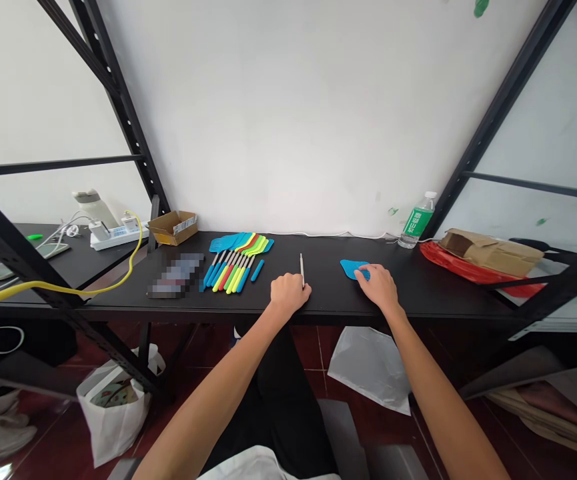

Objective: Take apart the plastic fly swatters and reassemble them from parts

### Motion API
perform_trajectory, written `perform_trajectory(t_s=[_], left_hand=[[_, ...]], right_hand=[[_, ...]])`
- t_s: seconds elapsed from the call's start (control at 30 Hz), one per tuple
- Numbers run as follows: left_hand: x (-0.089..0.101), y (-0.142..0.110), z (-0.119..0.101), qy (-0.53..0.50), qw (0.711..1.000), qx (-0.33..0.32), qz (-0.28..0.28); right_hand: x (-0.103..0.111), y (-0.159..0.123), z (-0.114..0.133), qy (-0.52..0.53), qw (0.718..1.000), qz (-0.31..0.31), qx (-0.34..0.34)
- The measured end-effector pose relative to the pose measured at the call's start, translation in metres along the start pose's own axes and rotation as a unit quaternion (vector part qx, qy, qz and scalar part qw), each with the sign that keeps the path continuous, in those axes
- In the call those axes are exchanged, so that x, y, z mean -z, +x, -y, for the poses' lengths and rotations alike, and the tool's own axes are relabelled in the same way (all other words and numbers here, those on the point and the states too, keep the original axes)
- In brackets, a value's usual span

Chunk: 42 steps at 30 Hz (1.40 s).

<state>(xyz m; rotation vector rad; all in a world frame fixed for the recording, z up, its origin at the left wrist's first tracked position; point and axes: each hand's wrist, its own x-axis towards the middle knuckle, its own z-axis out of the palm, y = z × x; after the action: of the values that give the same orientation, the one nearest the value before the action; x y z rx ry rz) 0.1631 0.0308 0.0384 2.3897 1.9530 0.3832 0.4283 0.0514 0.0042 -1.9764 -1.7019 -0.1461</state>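
My left hand is closed in a fist around a thin pale rod, which stands up out of it with its narrow tip at the top. To the right, my right hand pinches the edge of a flat blue spatula head at the black tabletop. A row of silicone spatulas lies left of my hands, with blue, yellow-green and red handles and heads. Beside that row is a loose blue handle. The lower part of the rod is hidden inside my left fist.
The black table stands against a white wall between metal rack posts. An open cardboard box and a blurred item sit left. A water bottle and brown paper packaging on red plastic sit right. A yellow cable crosses the left post.
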Motion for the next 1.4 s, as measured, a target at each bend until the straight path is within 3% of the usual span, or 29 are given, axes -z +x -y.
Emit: perform_trajectory(t_s=[0.37, 0.63, 0.73, 0.9, 1.07, 1.4], left_hand=[[-0.002, 0.004, 0.005, -0.011, 1.0, 0.004, -0.015], [0.008, -0.001, 0.009, -0.018, 0.999, 0.008, -0.028], [0.018, -0.006, 0.027, -0.004, 0.998, 0.022, -0.05], [0.04, -0.014, 0.085, 0.048, 0.991, 0.095, -0.082], [0.052, -0.022, 0.128, 0.097, 0.984, 0.146, -0.039], [0.054, -0.028, 0.12, 0.153, 0.982, 0.111, -0.025]], right_hand=[[0.002, 0.0, 0.0, -0.002, 1.0, 0.002, 0.005], [0.001, 0.0, -0.001, 0.0, 1.0, 0.003, 0.002], [0.001, 0.0, -0.002, 0.004, 1.0, -0.002, 0.003], [0.0, 0.001, -0.002, 0.006, 1.0, 0.001, 0.005], [-0.001, 0.001, -0.002, -0.003, 1.0, -0.004, 0.006], [0.0, 0.0, -0.001, -0.017, 1.0, 0.0, 0.007]])
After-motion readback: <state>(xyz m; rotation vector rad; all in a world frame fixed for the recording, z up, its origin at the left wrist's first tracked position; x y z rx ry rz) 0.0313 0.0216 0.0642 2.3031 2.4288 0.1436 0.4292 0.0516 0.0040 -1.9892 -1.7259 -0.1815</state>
